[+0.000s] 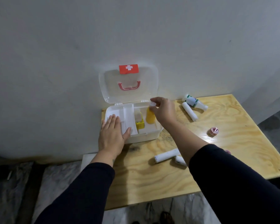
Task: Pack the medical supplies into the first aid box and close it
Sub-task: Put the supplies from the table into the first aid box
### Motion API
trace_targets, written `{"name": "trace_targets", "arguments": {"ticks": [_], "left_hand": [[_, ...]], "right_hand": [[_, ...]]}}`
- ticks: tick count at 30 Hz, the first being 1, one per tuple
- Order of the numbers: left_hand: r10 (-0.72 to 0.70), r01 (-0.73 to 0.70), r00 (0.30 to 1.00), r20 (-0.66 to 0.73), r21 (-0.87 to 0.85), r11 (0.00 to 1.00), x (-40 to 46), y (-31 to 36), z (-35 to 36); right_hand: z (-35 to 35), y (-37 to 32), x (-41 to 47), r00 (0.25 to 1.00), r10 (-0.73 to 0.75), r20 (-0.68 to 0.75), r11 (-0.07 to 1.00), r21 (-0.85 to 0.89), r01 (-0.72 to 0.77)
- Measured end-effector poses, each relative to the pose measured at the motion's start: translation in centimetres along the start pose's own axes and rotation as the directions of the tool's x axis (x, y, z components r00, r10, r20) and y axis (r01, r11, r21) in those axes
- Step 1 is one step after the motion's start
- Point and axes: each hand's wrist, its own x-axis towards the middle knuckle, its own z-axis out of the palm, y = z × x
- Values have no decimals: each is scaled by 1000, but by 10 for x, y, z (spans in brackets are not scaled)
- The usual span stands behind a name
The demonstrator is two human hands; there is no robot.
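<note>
The white first aid box (pixel 150 135) stands open at the table's far left, its clear lid (pixel 145 84) leaning back against the wall. My right hand (pixel 164 111) grips the white cap of a yellow bottle (pixel 150 118), which stands upright in the box's right compartment. A yellow packet (pixel 140 124) sits beside it. My left hand (pixel 111 135) lies flat, fingers spread, on the box's white inner tray (pixel 128 113) and front left corner. Outside the box lie a white bottle (pixel 194 101), three bandage rolls (pixel 189 111) (pixel 166 155) (pixel 180 160) and a pink tape roll (pixel 214 131).
The light wooden table (pixel 217 159) stands against a grey wall. Another pink roll (pixel 228 151) peeks out behind my right sleeve. Marbled floor shows below and to the left of the table.
</note>
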Motion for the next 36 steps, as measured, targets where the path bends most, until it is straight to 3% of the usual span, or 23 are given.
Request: {"name": "trace_targets", "arguments": {"ticks": [9, 14, 19, 26, 30, 36], "left_hand": [[-4, 4, 1000, 4, -27, 1000, -2, 0, -1], [-1, 1, 1000, 3, -11, 1000, -2, 0, 0], [-9, 9, 1000, 25, -9, 1000, 1, -2, 0], [-4, -3, 998, 62, 105, 994, 7, 5, -6], [-23, 15, 999, 49, 148, 989, 10, 11, -2], [-43, 38, 999, 29, 145, 989, 14, 10, 1]], "right_hand": [[5, 6, 2, 1000, -2, 27, 999, -32, 3], [-29, 14, 12, 995, 9, -100, 997, 80, -1], [-77, 57, 26, 974, 134, -183, 989, 92, -118], [-123, 128, 38, 954, 251, -165, 958, -98, -269], [-131, 154, 53, 950, 277, -145, 942, -156, -298], [-118, 178, 72, 926, 350, -144, 925, -101, -366]]}}
